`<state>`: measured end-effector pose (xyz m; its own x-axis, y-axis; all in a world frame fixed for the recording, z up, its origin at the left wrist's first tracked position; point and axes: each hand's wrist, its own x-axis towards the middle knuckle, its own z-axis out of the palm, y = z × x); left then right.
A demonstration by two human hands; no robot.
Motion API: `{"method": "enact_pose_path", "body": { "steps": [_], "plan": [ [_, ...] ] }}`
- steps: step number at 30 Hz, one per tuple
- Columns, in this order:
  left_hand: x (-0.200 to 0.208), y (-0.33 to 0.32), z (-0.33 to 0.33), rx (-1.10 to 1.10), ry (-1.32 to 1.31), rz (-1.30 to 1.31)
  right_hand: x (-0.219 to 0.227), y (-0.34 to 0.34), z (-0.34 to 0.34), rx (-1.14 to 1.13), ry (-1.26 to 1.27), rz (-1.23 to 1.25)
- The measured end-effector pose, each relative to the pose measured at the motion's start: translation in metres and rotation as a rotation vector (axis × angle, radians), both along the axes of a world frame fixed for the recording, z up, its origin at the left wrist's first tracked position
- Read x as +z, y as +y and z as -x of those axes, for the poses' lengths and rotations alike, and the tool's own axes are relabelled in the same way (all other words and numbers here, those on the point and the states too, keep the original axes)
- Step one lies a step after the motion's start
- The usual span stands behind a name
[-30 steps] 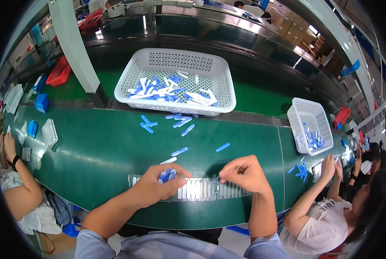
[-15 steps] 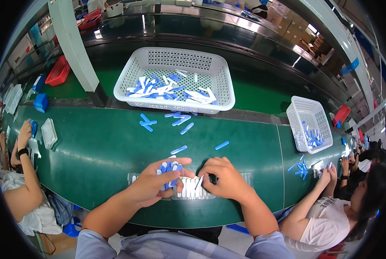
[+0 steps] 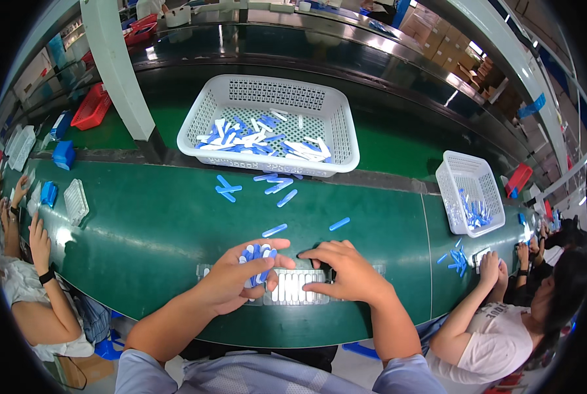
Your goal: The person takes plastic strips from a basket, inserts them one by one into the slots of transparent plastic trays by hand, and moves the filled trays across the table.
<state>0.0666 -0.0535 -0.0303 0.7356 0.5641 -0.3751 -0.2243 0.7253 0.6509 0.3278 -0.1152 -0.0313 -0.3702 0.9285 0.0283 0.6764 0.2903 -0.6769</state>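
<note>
My left hand (image 3: 222,281) is closed around a bunch of flat, round-ended blue and white sticks (image 3: 257,264), their ends showing between thumb and fingers. Just right of it on the green table lies a clear plastic tray (image 3: 297,302). White sticks (image 3: 293,286) stand side by side in its slots. Over the tray's right end is my right hand (image 3: 352,274), thumb and fingers apart, with no stick visible in it. Parts of other clear trays (image 3: 380,269) show beside and behind my hands. Two loose blue sticks, a left one (image 3: 275,230) and a right one (image 3: 339,224), lie beyond.
A large white perforated basket (image 3: 267,161) holding blue and white sticks stands at the table's far edge, with several loose sticks (image 3: 279,185) before it. A smaller white basket (image 3: 461,164) stands right. Co-workers sit on both sides; a grey post (image 3: 123,79) rises far left.
My right hand's fingers have spread from a pinch, and a tilted white stick now lies in line with the others in the tray. My left hand keeps its bunch. The left co-worker's arm has moved.
</note>
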Motion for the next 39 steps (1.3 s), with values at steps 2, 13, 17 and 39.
{"method": "enact_pose_path", "body": {
  "steps": [2, 13, 17, 39],
  "plan": [
    [0.002, -0.001, -0.002, -0.012, -0.004, 0.005, 0.003, 0.000, 0.002, 0.013, -0.073, -0.022],
    [0.001, -0.020, -0.009, -0.272, 0.078, -0.212, -0.006, -0.014, 0.035, -0.231, 0.494, -0.207],
    [0.009, -0.016, -0.012, -0.279, 0.064, -0.159, -0.012, -0.015, 0.023, -0.292, 0.613, 0.020],
    [0.002, -0.010, -0.008, -0.181, 0.148, -0.308, -0.007, -0.007, -0.007, -0.636, 0.935, -0.173]
  ]
}}
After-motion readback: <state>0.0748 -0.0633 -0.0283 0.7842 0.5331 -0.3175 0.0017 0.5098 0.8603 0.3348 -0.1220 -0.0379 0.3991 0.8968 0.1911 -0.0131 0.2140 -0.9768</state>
